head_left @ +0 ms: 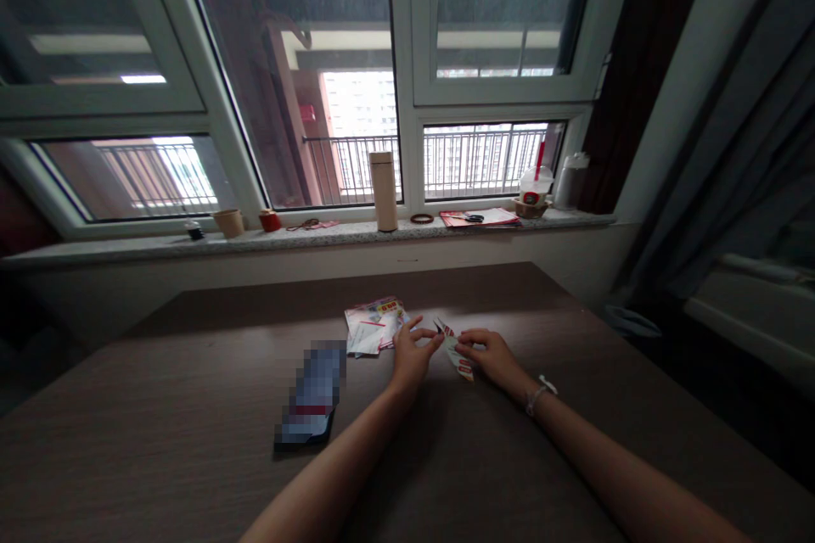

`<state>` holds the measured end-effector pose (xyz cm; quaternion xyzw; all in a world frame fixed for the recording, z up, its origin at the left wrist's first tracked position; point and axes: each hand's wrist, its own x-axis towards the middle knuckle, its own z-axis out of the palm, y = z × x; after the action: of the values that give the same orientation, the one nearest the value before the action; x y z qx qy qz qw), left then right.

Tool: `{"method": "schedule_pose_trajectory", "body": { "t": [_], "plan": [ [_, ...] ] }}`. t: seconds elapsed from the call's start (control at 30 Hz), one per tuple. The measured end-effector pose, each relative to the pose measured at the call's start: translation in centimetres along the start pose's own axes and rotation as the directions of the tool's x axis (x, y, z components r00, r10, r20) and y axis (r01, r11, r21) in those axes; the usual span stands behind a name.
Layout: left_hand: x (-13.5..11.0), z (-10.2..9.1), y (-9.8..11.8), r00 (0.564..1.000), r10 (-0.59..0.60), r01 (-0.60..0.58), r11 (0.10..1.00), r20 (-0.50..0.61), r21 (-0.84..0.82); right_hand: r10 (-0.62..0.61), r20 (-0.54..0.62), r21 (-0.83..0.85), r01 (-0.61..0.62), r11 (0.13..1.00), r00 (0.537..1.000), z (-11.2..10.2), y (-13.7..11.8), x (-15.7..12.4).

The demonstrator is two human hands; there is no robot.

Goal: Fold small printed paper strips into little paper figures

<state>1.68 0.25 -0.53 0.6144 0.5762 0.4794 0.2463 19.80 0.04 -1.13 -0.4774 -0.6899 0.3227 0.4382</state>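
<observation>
Worked piece: small folded paper (461, 365), pale with red markings, held between the two hands over the desk (159, 407), right of the middle of the far edge; a pointed end sticks up between the fingertips.
Left hand (413, 354): thumb and forefinger together, pinched on the paper's left side.
Right hand (489, 356): thumb and forefinger closed on the paper's right side; bracelet (540, 394) at the wrist.
Paper stack (373, 329): printed sheets, loosely overlapped, toward the far edge, just beside the left hand.
Phone (311, 394): flat on the desk, left of the left forearm, nearer the viewer than the stack; screen pixelated, content unreadable.
Sill (353, 229): beyond the desk's far edge; carries an upright tan flask (383, 193), scissors (471, 219) on red-and-white sheets (500, 219), and, near its right end, a cup with a red straw (536, 185).
</observation>
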Motion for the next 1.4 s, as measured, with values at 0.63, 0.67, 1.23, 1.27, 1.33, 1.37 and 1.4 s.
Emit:
{"method": "schedule_pose_trajectory", "body": {
  "t": [0.63, 0.67, 1.23, 1.27, 1.33, 1.37, 1.4],
  "plan": [
    [0.2, 0.0, 0.0, 1.0, -0.027, 0.027, 0.996, 0.006, -0.085, 0.023, -0.006, -0.027, -0.023, 0.999, 1.0, 0.1, -0.1, -0.3],
    [0.2, 0.1, 0.0, 0.999, -0.039, 0.039, 0.995, 0.004, -0.088, 0.024, -0.028, -0.042, -0.025, 0.999, 0.999, 0.2, 0.0, -0.3],
    [0.5, 0.2, -0.7, 0.998, -0.021, 0.01, 0.985, -0.059, -0.174, 0.0, -0.033, -0.02, -0.001, 1.0, 0.999, 0.2, -0.5, -0.5],
    [0.5, 0.2, -0.8, 0.998, -0.02, 0.009, 0.985, -0.06, -0.174, 0.002, -0.036, -0.019, -0.003, 1.0, 0.999, 0.2, -0.5, -0.5],
    [0.6, 0.2, -0.9, 0.998, -0.012, 0.001, 0.985, -0.06, -0.174, 0.004, -0.038, -0.02, -0.004, 1.0, 0.999, 0.2, -0.5, -0.5],
    [0.6, 0.2, -0.9, 0.998, -0.007, -0.004, 0.985, -0.063, -0.175, 0.003, -0.036, -0.022, -0.004, 1.0, 0.999, 0.2, -0.5, -0.5],
    [0.6, 0.2, -0.9, 0.998, -0.001, -0.011, 0.984, -0.067, -0.177, 0.002, -0.034, -0.024, -0.003, 1.0, 0.999, 0.3, -0.5, -0.6]
  ]
}}
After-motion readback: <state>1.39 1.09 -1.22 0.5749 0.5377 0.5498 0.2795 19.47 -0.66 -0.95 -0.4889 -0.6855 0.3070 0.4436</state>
